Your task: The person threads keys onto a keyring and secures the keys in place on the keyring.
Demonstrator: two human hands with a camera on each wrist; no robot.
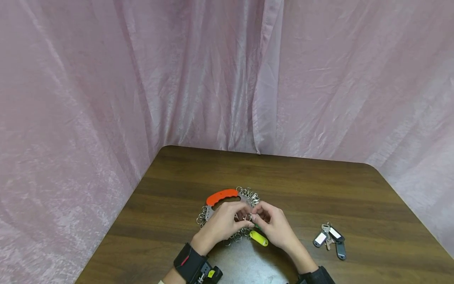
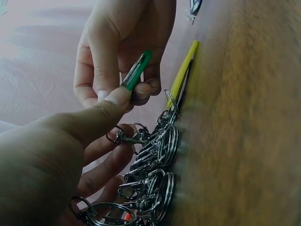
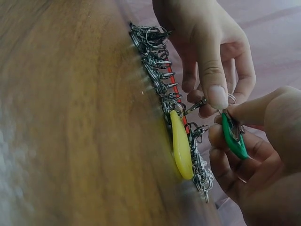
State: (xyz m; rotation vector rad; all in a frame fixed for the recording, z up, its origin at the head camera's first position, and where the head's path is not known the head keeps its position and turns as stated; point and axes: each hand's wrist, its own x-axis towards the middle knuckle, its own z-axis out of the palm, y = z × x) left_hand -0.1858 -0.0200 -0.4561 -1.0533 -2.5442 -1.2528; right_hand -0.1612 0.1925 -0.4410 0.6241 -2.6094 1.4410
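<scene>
Fingers of my left hand (image 1: 227,221) pinch a small metal split ring (image 3: 232,99), which sits partly hidden behind the thumb. My right hand (image 1: 274,227) pinches a green key tag (image 3: 233,136) between thumb and fingers, right up against the left fingertips. Below both hands lies a large key carrier with an orange grip (image 1: 221,195), its loop lined with several metal clasps and rings (image 2: 155,155). A yellow key tag (image 1: 259,238) lies at the near side of that loop, close to the right hand.
To the right on the wooden table (image 1: 301,181) lies a small group of keys (image 1: 328,238) with dark tags (image 1: 341,250). Pink curtains (image 1: 213,79) hang behind the table's far edge.
</scene>
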